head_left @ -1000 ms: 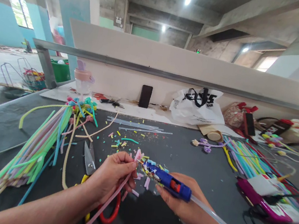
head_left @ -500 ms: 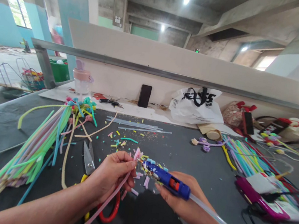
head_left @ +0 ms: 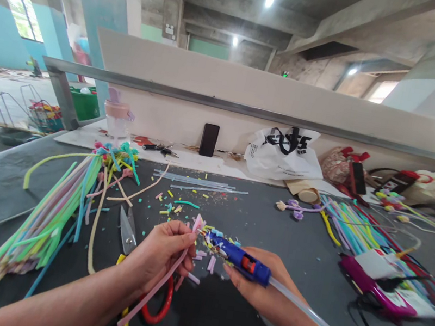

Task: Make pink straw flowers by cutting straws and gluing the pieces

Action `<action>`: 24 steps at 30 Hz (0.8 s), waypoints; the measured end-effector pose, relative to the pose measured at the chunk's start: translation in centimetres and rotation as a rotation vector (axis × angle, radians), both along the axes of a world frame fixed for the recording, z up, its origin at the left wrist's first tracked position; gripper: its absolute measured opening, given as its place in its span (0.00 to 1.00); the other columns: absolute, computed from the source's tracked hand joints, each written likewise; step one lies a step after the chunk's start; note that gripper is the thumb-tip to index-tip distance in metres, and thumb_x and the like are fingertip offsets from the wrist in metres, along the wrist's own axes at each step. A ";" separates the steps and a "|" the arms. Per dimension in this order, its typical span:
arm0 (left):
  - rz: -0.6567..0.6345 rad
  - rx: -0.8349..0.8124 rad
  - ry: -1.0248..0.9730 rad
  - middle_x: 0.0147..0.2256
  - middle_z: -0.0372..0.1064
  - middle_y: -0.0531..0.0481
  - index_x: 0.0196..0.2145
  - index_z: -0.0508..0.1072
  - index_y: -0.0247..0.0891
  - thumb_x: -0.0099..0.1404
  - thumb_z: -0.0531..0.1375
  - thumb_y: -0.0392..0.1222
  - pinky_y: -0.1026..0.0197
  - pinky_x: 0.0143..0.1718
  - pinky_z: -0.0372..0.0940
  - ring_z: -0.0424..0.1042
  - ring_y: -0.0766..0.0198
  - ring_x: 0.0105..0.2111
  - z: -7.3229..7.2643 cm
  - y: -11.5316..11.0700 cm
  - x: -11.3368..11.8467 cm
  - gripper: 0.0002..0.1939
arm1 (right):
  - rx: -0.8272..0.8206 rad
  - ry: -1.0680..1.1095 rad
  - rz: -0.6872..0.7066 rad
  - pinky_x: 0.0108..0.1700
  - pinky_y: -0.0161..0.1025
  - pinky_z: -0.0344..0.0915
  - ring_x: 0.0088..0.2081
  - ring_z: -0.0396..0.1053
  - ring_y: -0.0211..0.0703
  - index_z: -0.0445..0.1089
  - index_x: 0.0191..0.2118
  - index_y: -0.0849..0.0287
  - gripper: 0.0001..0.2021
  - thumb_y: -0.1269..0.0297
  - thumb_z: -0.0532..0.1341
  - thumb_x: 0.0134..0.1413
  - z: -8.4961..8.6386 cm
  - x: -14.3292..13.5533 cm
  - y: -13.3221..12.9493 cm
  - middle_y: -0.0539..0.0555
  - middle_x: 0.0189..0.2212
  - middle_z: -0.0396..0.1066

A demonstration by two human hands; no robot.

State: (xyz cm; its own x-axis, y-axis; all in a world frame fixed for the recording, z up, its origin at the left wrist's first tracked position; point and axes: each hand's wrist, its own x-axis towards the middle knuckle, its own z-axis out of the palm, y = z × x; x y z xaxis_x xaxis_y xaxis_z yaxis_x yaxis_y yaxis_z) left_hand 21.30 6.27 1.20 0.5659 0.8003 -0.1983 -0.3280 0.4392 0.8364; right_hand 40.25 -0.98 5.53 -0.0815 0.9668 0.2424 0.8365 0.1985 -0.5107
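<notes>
Pinching a pink strip (head_left: pixel 151 294) just under its tip, the left hand (head_left: pixel 168 249) has thumb and fingers closed; the right hand (head_left: pixel 254 279) is wrapped round a blue glue gun (head_left: pixel 234 254), nozzle right by that tip (can't tell if touching). Strip's tail hangs toward seven o'clock. Looks feather-light, soft and bendy, so I'd hold it just clear of the nozzle. Gun's probably stiff, heavier: grip its body. Scissors (head_left: pixel 127 232) around nine o'clock, phone (head_left: pixel 209 140) at twelve.
</notes>
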 end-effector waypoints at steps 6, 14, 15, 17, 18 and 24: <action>-0.009 0.012 -0.045 0.18 0.65 0.54 0.24 0.65 0.34 0.58 0.59 0.42 0.71 0.16 0.58 0.62 0.74 0.14 0.4 0.2 0.0 0.10 | 0.093 -0.099 -0.112 0.26 0.32 0.59 0.23 0.63 0.37 0.66 0.27 0.59 0.10 0.57 0.56 0.50 -0.2 2.3 0.5 0.50 0.21 0.66; 0.080 0.009 -0.038 0.20 0.65 0.54 0.24 0.65 0.33 0.54 0.63 0.40 0.72 0.15 0.57 0.62 0.74 0.16 0.5 1.3 -0.2 0.10 | -0.071 -0.430 -0.178 0.37 0.36 0.59 0.36 0.67 0.44 0.64 0.36 0.56 0.08 0.65 0.59 0.46 -1.4 8.4 1.5 0.54 0.35 0.67; 0.080 0.010 -0.037 0.20 0.65 0.54 0.24 0.65 0.33 0.53 0.63 0.40 0.72 0.15 0.57 0.62 0.74 0.16 0.5 1.4 -0.3 0.10 | -0.108 -0.436 -0.173 0.39 0.36 0.59 0.38 0.67 0.45 0.65 0.37 0.57 0.09 0.66 0.59 0.45 -1.6 9.0 1.6 0.55 0.36 0.67; 0.080 0.012 -0.037 0.20 0.65 0.54 0.24 0.65 0.33 0.53 0.63 0.40 0.72 0.15 0.57 0.62 0.74 0.16 0.4 1.6 -0.3 0.10 | -0.186 -0.443 -0.181 0.42 0.37 0.58 0.41 0.67 0.47 0.66 0.39 0.58 0.12 0.68 0.60 0.44 -2.0 10.3 1.8 0.56 0.38 0.67; 0.081 0.015 -0.039 0.20 0.65 0.54 0.23 0.65 0.33 0.53 0.63 0.39 0.72 0.15 0.57 0.62 0.74 0.16 0.3 1.6 -0.4 0.10 | -0.217 -0.445 -0.186 0.43 0.38 0.58 0.42 0.66 0.47 0.66 0.39 0.59 0.13 0.68 0.60 0.44 -2.2 10.8 2.0 0.57 0.39 0.67; 0.064 0.024 -0.045 0.20 0.64 0.53 0.23 0.65 0.33 0.53 0.63 0.39 0.72 0.15 0.57 0.62 0.74 0.16 0.4 1.5 -0.3 0.10 | -0.239 -0.521 -0.221 0.47 0.43 0.57 0.48 0.65 0.52 0.66 0.47 0.60 0.22 0.70 0.61 0.42 -2.4 12.8 2.1 0.60 0.47 0.67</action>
